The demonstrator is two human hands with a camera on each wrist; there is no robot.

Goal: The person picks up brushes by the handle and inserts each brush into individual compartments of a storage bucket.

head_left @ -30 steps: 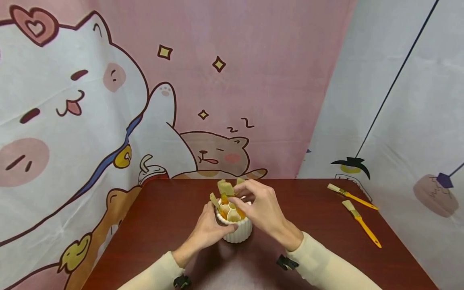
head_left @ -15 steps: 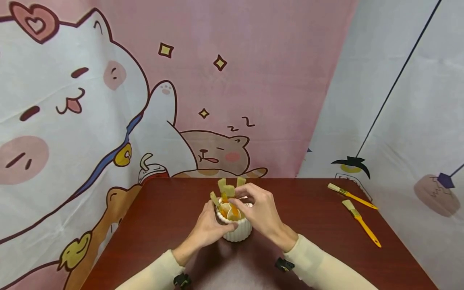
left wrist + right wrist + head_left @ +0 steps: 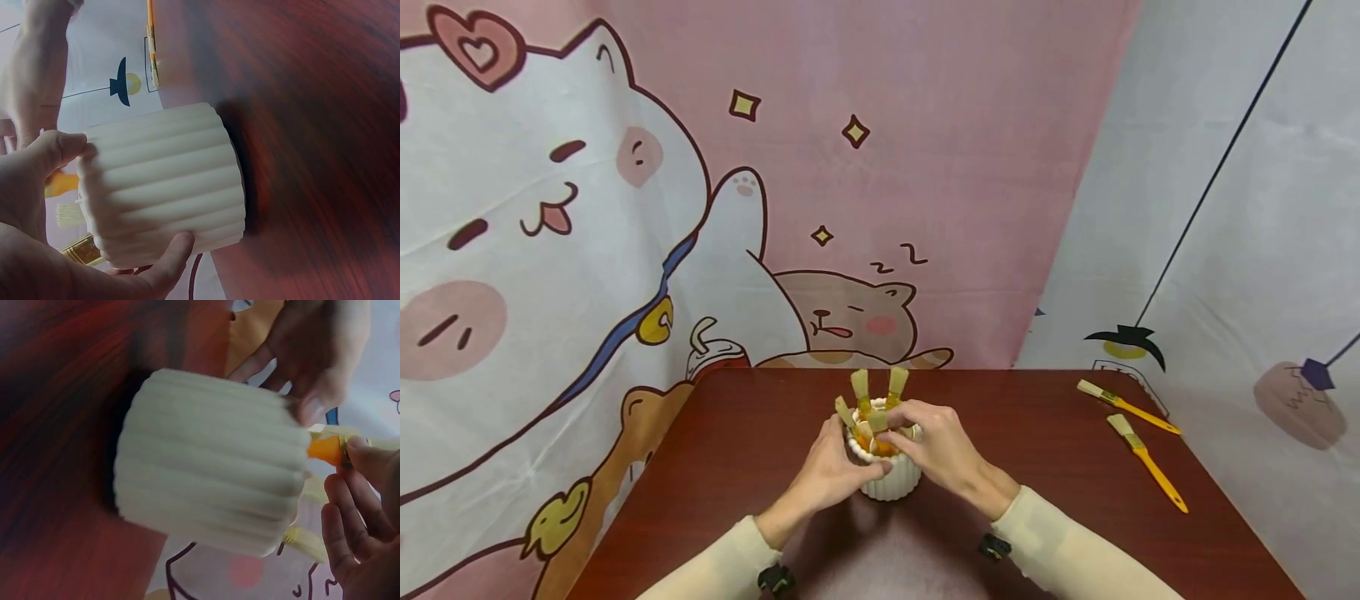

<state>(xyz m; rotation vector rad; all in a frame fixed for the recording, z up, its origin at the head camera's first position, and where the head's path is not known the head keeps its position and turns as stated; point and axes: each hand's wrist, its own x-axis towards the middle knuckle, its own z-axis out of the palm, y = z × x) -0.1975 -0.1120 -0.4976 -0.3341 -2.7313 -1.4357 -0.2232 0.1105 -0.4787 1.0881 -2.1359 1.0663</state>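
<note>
A white ribbed pot (image 3: 891, 483) stands upright on the table, with several paintbrushes inside, bristles up. Three of them, the left brush (image 3: 844, 410), the back brush (image 3: 861, 385) and the back right brush (image 3: 897, 383), lean against its rim. My left hand (image 3: 829, 477) grips the pot's left side, thumb across the front in the head view. Over the mouth, my right hand (image 3: 946, 457) pinches another paintbrush (image 3: 324, 450) near its metal collar. Its orange handle points down into the pot; the lower end is hidden by the wall.
Two yellow-handled paintbrushes lie at the table's right, a farther brush (image 3: 1129, 406) and a nearer brush (image 3: 1150, 465). The dark red table (image 3: 752, 450) ends at a cartoon-printed cloth (image 3: 970, 208) behind and on both sides.
My right hand has moved down with the pinched paintbrush, whose bristles now sit lower, near the pot's rim. My left hand stays on the pot.
</note>
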